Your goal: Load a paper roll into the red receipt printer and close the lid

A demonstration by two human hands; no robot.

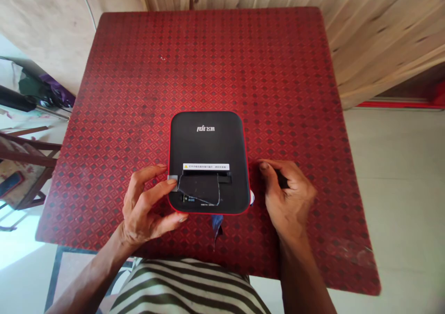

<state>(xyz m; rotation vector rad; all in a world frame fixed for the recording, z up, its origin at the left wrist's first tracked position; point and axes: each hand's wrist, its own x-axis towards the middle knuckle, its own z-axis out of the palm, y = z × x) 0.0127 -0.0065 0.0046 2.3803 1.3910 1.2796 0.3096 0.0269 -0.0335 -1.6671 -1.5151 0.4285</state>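
Note:
A black receipt printer point(208, 142) with a red rim sits near the front of a red patterned table point(208, 59). A white warning label point(206, 166) crosses its top above the paper slot. My left hand point(148, 207) rests against the printer's left front corner, fingers spread, fingertips touching its side by a small grey tab point(172, 179). My right hand point(287, 195) lies on the table just right of the printer, fingers curled loosely inward, nothing visible in it. A thin dark strip point(216, 228) hangs from the printer's front edge.
Wooden plank walls point(382, 31) rise behind and to the right of the table. A wooden chair point(24, 165) and clutter stand at the left. Pale floor point(399, 175) lies to the right. My striped shirt point(187, 288) shows at the bottom.

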